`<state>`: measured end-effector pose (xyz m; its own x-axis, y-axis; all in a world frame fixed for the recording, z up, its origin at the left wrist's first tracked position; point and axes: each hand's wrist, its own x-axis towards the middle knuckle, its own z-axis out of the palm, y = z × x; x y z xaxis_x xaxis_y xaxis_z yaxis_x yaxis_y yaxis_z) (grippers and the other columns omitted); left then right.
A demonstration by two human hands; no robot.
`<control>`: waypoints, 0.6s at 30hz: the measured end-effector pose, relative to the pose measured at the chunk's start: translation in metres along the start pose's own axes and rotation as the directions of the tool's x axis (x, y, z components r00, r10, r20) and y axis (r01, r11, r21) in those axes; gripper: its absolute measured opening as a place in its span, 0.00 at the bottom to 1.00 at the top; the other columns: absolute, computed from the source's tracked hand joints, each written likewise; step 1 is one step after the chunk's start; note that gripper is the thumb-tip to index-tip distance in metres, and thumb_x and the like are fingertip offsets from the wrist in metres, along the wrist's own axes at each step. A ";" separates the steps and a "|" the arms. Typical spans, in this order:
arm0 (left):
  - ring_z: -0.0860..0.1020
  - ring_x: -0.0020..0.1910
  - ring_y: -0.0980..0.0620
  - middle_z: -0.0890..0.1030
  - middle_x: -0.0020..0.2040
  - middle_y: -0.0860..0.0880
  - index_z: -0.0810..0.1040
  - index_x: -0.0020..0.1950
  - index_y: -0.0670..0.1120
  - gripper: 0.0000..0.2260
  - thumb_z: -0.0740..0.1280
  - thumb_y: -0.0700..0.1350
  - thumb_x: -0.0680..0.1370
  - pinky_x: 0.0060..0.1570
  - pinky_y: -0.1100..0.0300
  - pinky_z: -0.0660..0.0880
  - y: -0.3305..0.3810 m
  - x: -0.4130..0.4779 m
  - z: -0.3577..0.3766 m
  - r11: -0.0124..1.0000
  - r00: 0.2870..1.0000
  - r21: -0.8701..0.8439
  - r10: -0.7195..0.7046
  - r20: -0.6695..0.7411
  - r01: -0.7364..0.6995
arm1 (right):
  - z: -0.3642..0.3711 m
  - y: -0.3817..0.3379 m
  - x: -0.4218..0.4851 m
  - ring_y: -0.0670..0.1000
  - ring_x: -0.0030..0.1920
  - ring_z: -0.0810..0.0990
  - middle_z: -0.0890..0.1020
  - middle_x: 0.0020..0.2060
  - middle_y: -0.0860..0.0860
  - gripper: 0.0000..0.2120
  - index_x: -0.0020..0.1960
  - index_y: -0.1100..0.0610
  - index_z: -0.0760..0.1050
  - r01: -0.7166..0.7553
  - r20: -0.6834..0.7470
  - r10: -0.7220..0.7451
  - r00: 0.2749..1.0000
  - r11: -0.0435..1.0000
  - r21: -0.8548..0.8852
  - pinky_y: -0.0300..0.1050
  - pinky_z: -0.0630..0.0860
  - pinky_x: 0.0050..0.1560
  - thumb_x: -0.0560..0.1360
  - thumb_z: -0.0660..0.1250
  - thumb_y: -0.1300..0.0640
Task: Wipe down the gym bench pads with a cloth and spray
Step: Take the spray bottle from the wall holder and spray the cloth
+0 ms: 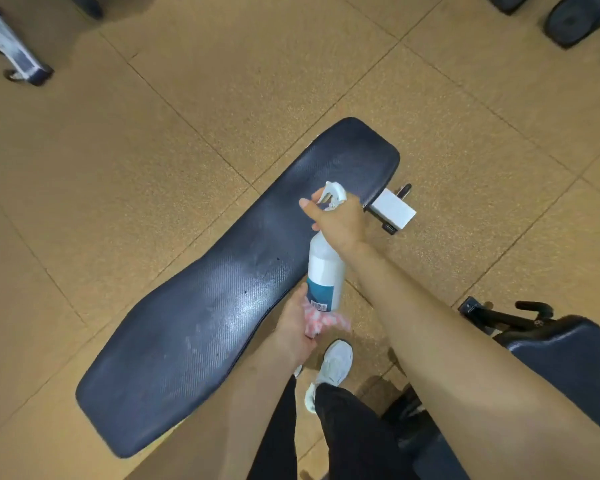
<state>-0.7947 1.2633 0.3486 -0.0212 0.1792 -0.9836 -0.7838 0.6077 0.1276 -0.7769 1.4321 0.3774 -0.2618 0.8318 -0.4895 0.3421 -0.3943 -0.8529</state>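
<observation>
Above the bench pad (222,292), the right hand (340,223) gripped the spray bottle (324,271), nozzle aimed down the pad's length; the left hand (293,327) clutched a cloth (321,320) nearby.

At the near edge of the bench pad (222,289), the left hand (291,327) and spray bottle (326,265) hide most of the cloth (323,321). The bottle's label print is unreadable. Far beyond the pad, weight plates (575,19) are cropped.
</observation>
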 end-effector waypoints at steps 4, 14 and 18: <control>0.82 0.30 0.43 0.81 0.53 0.36 0.72 0.70 0.41 0.25 0.54 0.59 0.85 0.21 0.63 0.74 -0.016 -0.038 -0.031 0.994 1.000 -0.102 -0.027 0.002 0.027 | 0.047 -0.005 -0.039 0.56 0.29 0.84 0.78 0.27 0.52 0.19 0.31 0.55 0.71 -0.042 -0.012 0.041 0.999 0.984 -0.171 0.44 0.78 0.32 0.71 0.77 0.49; 0.80 0.34 0.46 0.83 0.42 0.40 0.82 0.54 0.39 0.21 0.59 0.56 0.84 0.25 0.63 0.76 -0.062 -0.075 -0.150 0.923 0.997 -0.377 -0.054 0.062 0.073 | 0.153 0.015 -0.130 0.46 0.26 0.78 0.78 0.30 0.49 0.14 0.36 0.57 0.75 0.039 0.190 0.010 0.982 0.966 -0.254 0.48 0.83 0.34 0.70 0.79 0.56; 0.80 0.38 0.45 0.81 0.49 0.39 0.79 0.61 0.40 0.22 0.61 0.58 0.83 0.35 0.57 0.79 -0.077 -0.089 -0.219 0.859 0.999 -0.510 -0.029 0.036 0.043 | 0.221 0.019 -0.179 0.55 0.26 0.82 0.75 0.23 0.51 0.22 0.29 0.57 0.69 0.059 0.215 0.011 0.976 0.948 -0.314 0.47 0.79 0.30 0.70 0.79 0.52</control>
<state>-0.8680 1.0314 0.3980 0.0238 0.1895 -0.9816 -0.9909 0.1349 0.0021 -0.9228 1.1891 0.4091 -0.4463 0.7236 -0.5265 0.5921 -0.2023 -0.7800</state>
